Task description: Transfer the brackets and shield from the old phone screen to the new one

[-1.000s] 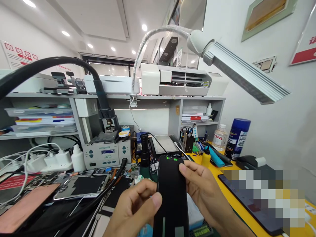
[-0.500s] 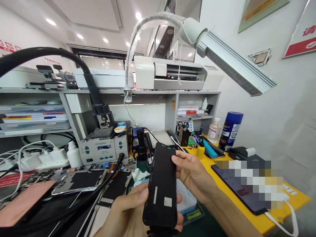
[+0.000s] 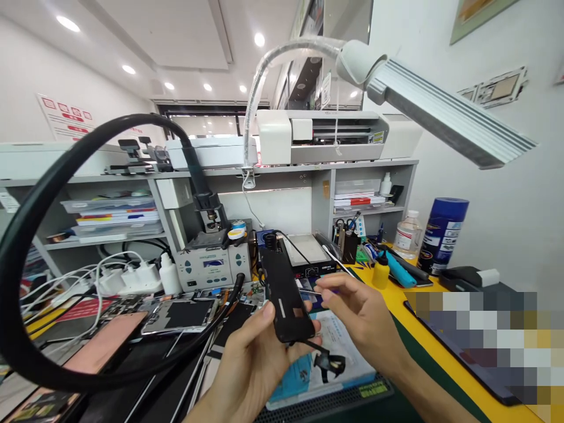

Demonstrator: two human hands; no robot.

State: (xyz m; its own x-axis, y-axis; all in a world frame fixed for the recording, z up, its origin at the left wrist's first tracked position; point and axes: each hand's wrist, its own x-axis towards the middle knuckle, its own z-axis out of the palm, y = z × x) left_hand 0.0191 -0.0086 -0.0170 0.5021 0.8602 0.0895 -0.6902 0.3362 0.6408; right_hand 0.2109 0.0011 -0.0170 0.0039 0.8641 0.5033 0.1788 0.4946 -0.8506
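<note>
My left hand (image 3: 259, 346) holds a black phone screen (image 3: 286, 288) by its edges, thumb on the near face and fingers behind. The screen is tilted, with a narrow pale strip on its face. From its lower end hangs a black flex cable (image 3: 328, 364). At the screen's right edge is my right hand (image 3: 356, 311), its thumb and forefinger pinched together. A thin pale sliver (image 3: 311, 291) runs from these fingertips toward the screen; its kind cannot be made out. Below both hands lies a blue and white packet (image 3: 339, 341) on a dark mat.
Phone parts and a pink panel (image 3: 106, 346) crowd the left side, under a looping black hose (image 3: 17, 329). A grey control station (image 3: 214, 267) stands behind. At right are a yellow bottle (image 3: 380, 273), a blue spray can (image 3: 444, 235) and a large dark phone (image 3: 458, 352).
My right hand has left the screen's top edge and now pinches beside it. The screen has tipped and swung, its cable now showing. The view has shifted left.
</note>
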